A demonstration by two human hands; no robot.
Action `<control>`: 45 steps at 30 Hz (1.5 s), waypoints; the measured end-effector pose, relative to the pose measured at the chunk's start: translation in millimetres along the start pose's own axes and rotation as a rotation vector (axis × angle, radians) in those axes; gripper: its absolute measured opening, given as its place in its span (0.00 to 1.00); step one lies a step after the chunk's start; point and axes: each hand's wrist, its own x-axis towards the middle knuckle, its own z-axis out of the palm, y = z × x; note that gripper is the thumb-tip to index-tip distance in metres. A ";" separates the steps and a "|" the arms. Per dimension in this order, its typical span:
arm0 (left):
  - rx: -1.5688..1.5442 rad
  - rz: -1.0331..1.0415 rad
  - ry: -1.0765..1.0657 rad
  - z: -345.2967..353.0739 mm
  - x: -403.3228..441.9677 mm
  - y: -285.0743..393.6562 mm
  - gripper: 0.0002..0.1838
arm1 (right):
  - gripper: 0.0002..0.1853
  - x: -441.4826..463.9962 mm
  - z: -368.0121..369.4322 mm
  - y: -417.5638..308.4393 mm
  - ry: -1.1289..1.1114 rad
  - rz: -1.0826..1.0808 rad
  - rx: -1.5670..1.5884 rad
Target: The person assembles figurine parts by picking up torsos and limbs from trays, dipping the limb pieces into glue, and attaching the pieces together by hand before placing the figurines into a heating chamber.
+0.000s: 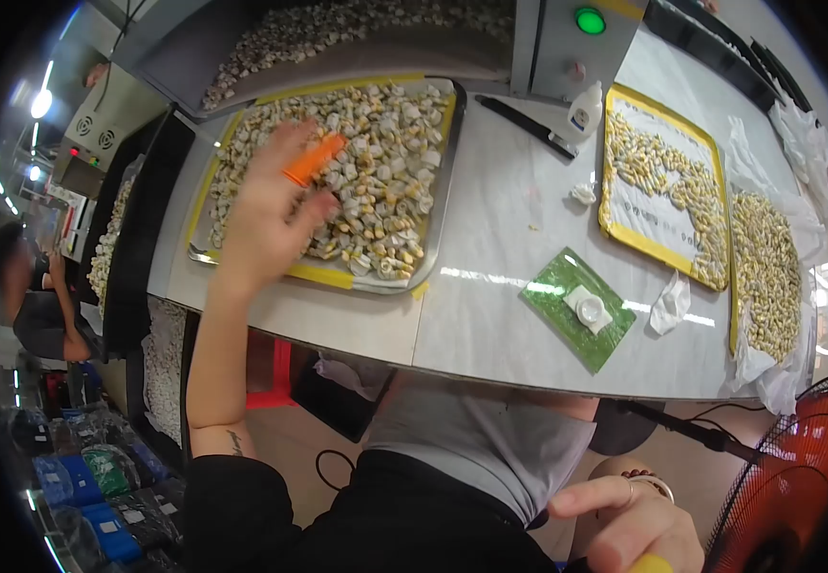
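My left hand [271,205] reaches over a metal tray [449,181] with yellow tape along its edges, its fingers spread over the small pieces and blurred by motion. An orange finger sleeve [316,159] covers one of its fingers. White and yellow-brown pieces [376,153] are heaped across the tray; I cannot make out exactly what they are. Low at the right, beside my lap, my right hand [634,525] is partly cut off by the frame's edge. Its visible fingers are apart, with nothing seen between them. A yellow finger sleeve [651,564] shows at the bottom edge.
A yellow-edged tray [662,256] of small oblong pieces lies right, with another filled tray [765,277] beside it. A green mat [581,310], white bottle [586,110] and black strip-like tool [527,124] lie on the table. An orange fan [796,477] stands low right.
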 end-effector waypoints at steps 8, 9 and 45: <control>-0.002 -0.158 -0.098 4.8 2.8 -60.7 0.14 | 0.27 -16.7 -13.1 9.0 0.098 0.076 -0.208; -0.111 -0.197 -0.032 5.8 0.4 -74.5 0.12 | 0.27 -20.1 -16.2 8.9 0.119 0.124 -0.205; -0.365 -0.355 0.256 -11.5 -110.5 -176.2 0.12 | 0.06 -44.3 -27.9 41.3 0.501 0.258 -0.273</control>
